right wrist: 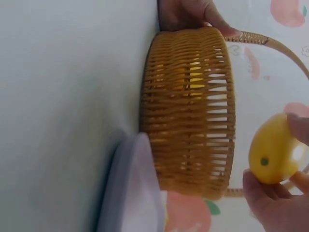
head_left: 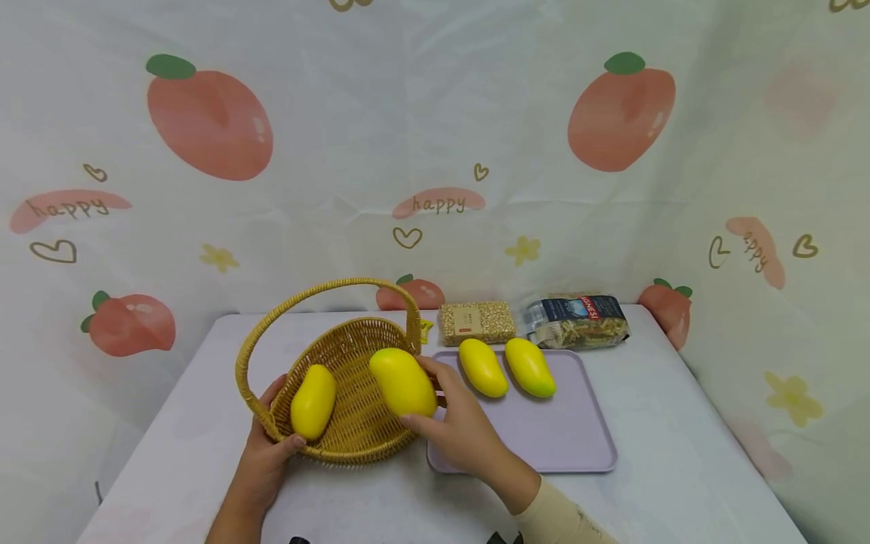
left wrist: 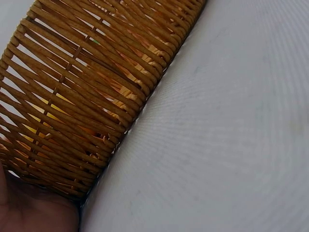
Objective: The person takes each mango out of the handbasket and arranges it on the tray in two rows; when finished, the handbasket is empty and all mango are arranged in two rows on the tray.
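A wicker basket (head_left: 360,408) with a tall arched handle stands on the table, one yellow mango (head_left: 314,402) lying in its left side. My left hand (head_left: 268,453) grips the basket's left rim, thumb over the edge; the left wrist view shows the woven wall (left wrist: 91,87) close up. My right hand (head_left: 462,423) holds another mango (head_left: 404,382) between thumb and fingers over the basket's right side. In the right wrist view this held mango (right wrist: 275,149) is above the rim. Two more mangoes (head_left: 483,368) (head_left: 530,368) lie on the lilac tray (head_left: 584,446).
Behind the tray are a pack of grains (head_left: 477,323) and a bag of pasta (head_left: 578,321). A small yellow item (head_left: 426,331) shows behind the basket's handle. The tray's left edge sits close to the basket. A printed cloth (head_left: 435,113) hangs behind the table.
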A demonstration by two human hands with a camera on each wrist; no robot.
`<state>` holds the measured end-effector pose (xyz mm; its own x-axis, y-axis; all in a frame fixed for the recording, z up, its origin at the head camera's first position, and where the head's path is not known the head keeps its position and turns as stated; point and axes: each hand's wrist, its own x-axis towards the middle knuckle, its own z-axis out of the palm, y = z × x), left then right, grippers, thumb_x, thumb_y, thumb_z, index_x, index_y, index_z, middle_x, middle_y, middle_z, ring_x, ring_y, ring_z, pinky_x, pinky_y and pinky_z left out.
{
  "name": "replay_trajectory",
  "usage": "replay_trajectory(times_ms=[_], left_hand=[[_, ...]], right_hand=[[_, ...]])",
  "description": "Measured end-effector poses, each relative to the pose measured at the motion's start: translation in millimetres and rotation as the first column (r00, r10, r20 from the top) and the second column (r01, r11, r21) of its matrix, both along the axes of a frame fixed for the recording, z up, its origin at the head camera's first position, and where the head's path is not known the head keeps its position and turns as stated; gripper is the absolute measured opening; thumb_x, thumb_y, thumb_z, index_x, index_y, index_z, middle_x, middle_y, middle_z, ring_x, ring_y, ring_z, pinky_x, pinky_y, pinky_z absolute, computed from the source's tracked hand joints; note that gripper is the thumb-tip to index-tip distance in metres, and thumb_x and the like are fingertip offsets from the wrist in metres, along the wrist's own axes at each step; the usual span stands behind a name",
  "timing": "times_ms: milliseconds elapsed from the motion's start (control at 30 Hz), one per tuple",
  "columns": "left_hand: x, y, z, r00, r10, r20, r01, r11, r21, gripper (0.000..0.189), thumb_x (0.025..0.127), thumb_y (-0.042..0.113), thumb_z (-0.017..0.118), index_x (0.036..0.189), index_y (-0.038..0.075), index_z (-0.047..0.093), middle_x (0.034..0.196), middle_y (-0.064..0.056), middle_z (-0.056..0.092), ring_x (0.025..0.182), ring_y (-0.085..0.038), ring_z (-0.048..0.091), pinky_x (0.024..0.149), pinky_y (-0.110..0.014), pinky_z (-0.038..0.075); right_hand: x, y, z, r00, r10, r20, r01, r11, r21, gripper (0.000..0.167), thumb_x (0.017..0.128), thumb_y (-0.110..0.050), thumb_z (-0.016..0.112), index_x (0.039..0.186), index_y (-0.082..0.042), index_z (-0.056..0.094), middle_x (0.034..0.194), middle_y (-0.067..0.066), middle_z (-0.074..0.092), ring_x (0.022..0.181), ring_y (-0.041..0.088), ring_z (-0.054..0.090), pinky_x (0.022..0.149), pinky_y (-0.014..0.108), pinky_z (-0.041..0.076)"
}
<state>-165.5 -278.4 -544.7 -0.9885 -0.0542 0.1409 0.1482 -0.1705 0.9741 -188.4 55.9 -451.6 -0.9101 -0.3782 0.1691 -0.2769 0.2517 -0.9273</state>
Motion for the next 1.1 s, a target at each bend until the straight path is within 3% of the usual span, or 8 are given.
replay_trajectory(times_ms=[167,400,800,967,1100], left_hand=[[0.9,1.4,1.3,1.0,-0.003,-0.012,0.003,1.0,0.009,0.095,0.099,0.008,0.083,0.174,0.021,0.026,0.168,-0.004,0.033,0.146,-0.014,0.041,0.112,-0.019,0.038],[0.5,2.3,0.8,1.0,0.005,0.021,-0.005,1.0,0.006,0.096,0.099,0.012,0.084,0.174,0.022,0.025,0.169,-0.003,0.031,0.147,-0.014,0.04,0.113,-0.02,0.037],[0.9,2.2,1.5,0.999,0.012,0.03,-0.012,1.0,0.003,0.097,0.098,0.014,0.085,0.174,0.023,0.025,0.169,-0.002,0.032,0.146,-0.014,0.04,0.112,-0.019,0.038],[1.5,3.5,1.9,1.0,0.011,0.023,-0.011,1.0,0.013,0.097,0.098,0.013,0.085,0.174,0.022,0.026,0.168,-0.003,0.033,0.145,-0.014,0.041,0.112,-0.019,0.039],[1.7,3.4,2.3,1.0,0.011,0.014,-0.011,1.0,0.015,0.097,0.098,0.013,0.085,0.174,0.022,0.026,0.167,-0.004,0.033,0.145,-0.015,0.041,0.111,-0.019,0.039]], right_hand=[[5.6,16.4,-5.5,1.0,-0.023,0.011,0.023,1.0,0.014,0.077,0.099,-0.022,0.085,0.163,-0.009,0.045,0.155,0.007,0.053,0.134,0.026,0.055,0.107,0.054,0.05],[12.9,38.8,-18.4,0.998,-0.059,0.021,0.057,0.997,0.059,0.078,0.097,-0.023,0.087,0.162,-0.008,0.047,0.155,0.008,0.053,0.131,0.028,0.057,0.106,0.056,0.051],[18.3,69.4,-41.2,0.992,-0.069,0.108,0.055,0.99,0.129,0.082,0.095,-0.027,0.09,0.161,-0.006,0.047,0.155,0.012,0.054,0.133,0.034,0.057,0.104,0.053,0.054],[23.6,81.7,-42.4,0.984,-0.127,0.123,0.1,0.974,0.205,0.082,0.09,-0.028,0.094,0.156,-0.004,0.052,0.148,0.015,0.058,0.128,0.033,0.06,0.101,0.055,0.054],[26.1,87.8,-43.6,0.975,-0.201,0.092,0.168,0.944,0.283,0.082,0.086,-0.027,0.097,0.152,-0.001,0.057,0.139,0.013,0.063,0.119,0.028,0.062,0.098,0.053,0.054]])
